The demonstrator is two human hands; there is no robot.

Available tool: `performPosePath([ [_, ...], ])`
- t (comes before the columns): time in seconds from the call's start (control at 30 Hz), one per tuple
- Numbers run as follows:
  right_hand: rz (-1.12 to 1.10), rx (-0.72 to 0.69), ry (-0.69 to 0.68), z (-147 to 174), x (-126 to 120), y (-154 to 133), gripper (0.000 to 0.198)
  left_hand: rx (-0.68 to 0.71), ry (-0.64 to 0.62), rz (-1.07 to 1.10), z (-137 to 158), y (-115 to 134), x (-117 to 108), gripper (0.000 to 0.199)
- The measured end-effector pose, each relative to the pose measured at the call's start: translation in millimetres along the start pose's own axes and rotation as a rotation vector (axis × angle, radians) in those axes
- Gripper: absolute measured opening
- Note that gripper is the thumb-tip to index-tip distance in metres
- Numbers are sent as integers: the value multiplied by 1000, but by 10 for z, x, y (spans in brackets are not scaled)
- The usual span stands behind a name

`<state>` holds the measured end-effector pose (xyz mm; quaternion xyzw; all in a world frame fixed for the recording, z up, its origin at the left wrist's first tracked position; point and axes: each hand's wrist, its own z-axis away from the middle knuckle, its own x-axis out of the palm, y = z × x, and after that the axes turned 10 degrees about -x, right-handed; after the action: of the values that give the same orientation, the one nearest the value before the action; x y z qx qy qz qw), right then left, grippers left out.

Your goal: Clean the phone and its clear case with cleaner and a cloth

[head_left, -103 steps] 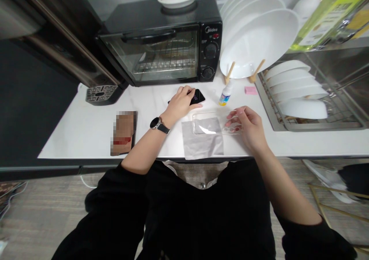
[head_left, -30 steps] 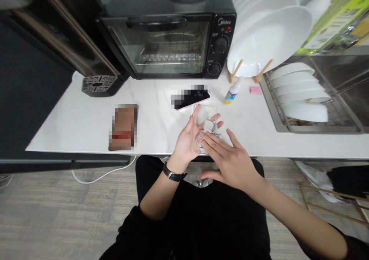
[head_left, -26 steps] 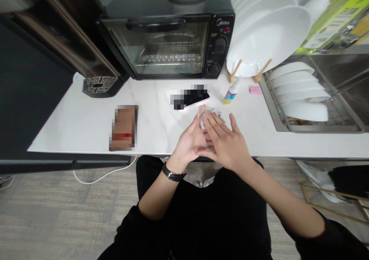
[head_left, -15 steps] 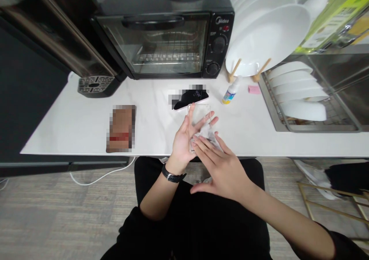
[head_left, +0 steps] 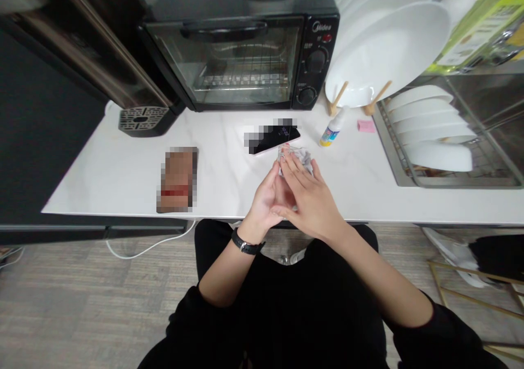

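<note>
My left hand [head_left: 262, 200], with a black watch on its wrist, holds a clear phone case [head_left: 285, 192] from below, above the counter's front edge. Most of the case is covered by my hands. On top, my right hand [head_left: 315, 200] presses a crumpled white tissue [head_left: 302, 155] against the far end of the case with its fingers laid flat. Just beyond my fingertips a dark phone [head_left: 279, 138] lies on the counter. A small white spray bottle [head_left: 331, 131] with a blue and yellow label stands to the right of it.
A black toaster oven [head_left: 241, 63] stands at the back of the white counter [head_left: 229, 194]. Plates [head_left: 393, 52] in a rack and a dish basket [head_left: 397, 161] are on the right. A brown, blurred-out flat object [head_left: 178, 175] lies left, a pink piece [head_left: 366, 126] right.
My right hand has slid the tissue away from me, from the near end of the case to its far end. The case is now more covered.
</note>
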<state>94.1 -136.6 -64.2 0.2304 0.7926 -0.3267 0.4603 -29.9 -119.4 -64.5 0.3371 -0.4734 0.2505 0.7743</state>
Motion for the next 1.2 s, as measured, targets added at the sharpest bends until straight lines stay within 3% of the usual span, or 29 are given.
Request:
performPosePath([
  [0.3,-36,-152,-39,404,-102,-294,101,-51,13,-43,84,71,15,54],
  [0.53,122,-49,-41,659,-176,-483,91,29,-56,-110,91,53,-27,55],
  [0.7,166,56,-14,490,-107,-428,96,3,-53,-114,99,30,-6,56],
  [0.93,119,170,32,-14,-25,-95,95,-11,1,-122,63,2,26,53],
  [1.07,47,125,-9,-167,-23,-60,106,121,5,-67,22,-22,45,53],
  [1.2,27,43,-12,-117,-5,-136,109,121,-26,9,-5,-69,82,57],
])
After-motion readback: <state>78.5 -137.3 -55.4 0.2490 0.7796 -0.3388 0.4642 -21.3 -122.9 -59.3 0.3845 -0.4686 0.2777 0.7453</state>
